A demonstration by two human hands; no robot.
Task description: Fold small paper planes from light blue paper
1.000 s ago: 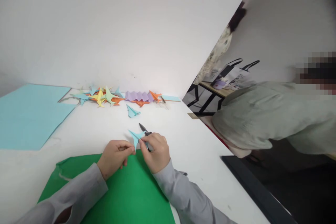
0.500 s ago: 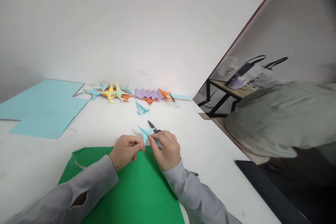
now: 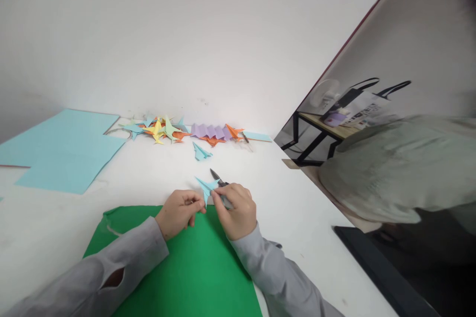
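Observation:
Between my two hands is a small light-blue folded paper plane [image 3: 205, 186], its pointed nose toward the upper left. My right hand [image 3: 238, 210] pinches it between thumb and fingers at its right side. At its lower tip, the fingers of my left hand [image 3: 181, 213] are closed in a pinch on the paper. Scissors [image 3: 216, 177] lie on the table just beyond my right hand, blades toward the upper left, their handles mostly hidden by the hand. Under my forearms spreads a green sheet [image 3: 193, 262]. A second blue folded plane [image 3: 201, 152] rests farther back.
Along the wall lies a pile of colourful folded paper shapes [image 3: 159, 130], beside a pleated purple paper [image 3: 210, 132]. Large light-blue sheets [image 3: 74, 153] cover the left of the white table [image 3: 293, 218]. At right are a person's pale sleeve [image 3: 394, 168] and bags [image 3: 360, 104] on a shelf.
Almost nothing differs. Both hands keep the same pinch on the paper plane, and the view has shifted very slightly.

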